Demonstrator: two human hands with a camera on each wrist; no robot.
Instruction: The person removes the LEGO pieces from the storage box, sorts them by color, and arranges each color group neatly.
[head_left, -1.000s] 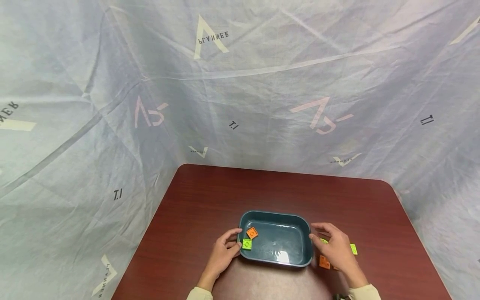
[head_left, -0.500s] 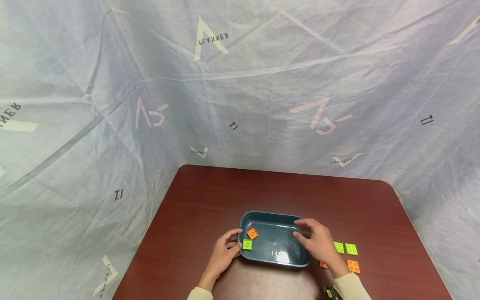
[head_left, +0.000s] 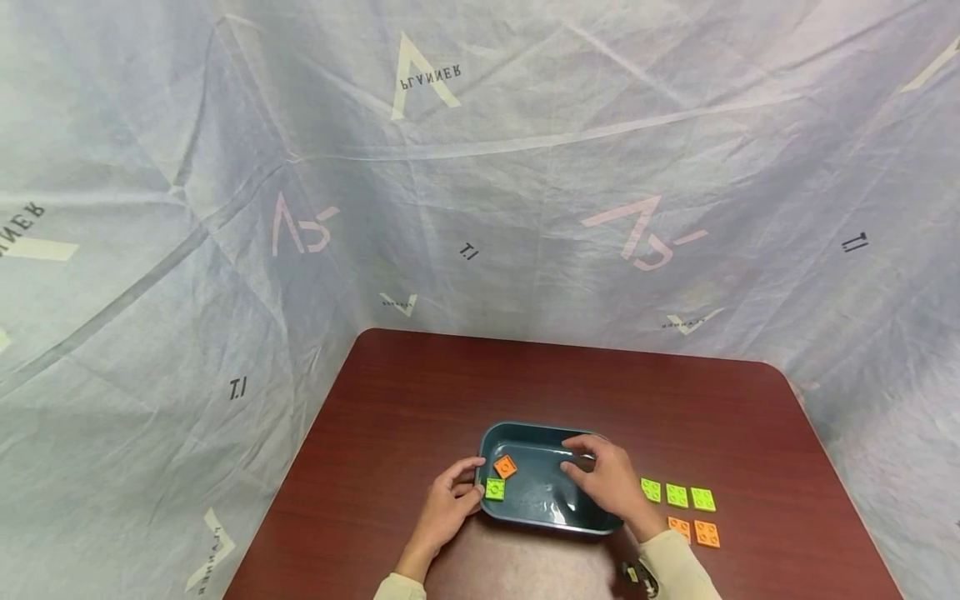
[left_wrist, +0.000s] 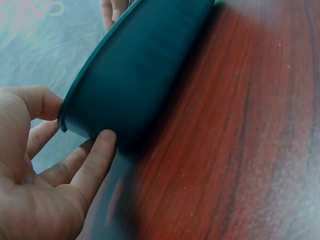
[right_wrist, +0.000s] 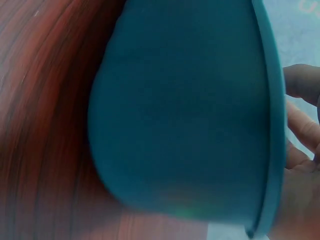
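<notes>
A dark teal rectangular tray [head_left: 540,521] stands on the table. Inside, at its left end, lie an orange square toy brick [head_left: 506,467] and a green one [head_left: 494,489]. My left hand [head_left: 442,508] rests at the tray's left end, thumb and fingers against the rim and outer wall; in the left wrist view two fingertips touch the tray wall [left_wrist: 130,75]. Over the tray's right half is my right hand [head_left: 611,479], thumb and index finger apart, nothing visible between them. In the right wrist view its fingers [right_wrist: 302,125] show beyond the rim, partly cut off.
To the right of the tray, green studded bricks [head_left: 677,495] lie in a row, with orange studded bricks [head_left: 707,533] nearer the front. My right forearm [head_left: 652,529] overlaps that area. The red-brown table [head_left: 420,392] is bordered by grey printed cloth [head_left: 525,167].
My right hand has moved left from beside the bricks, across the tray's right rim, to over its inside. More green and orange bricks are uncovered. The left hand and tray stay put.
</notes>
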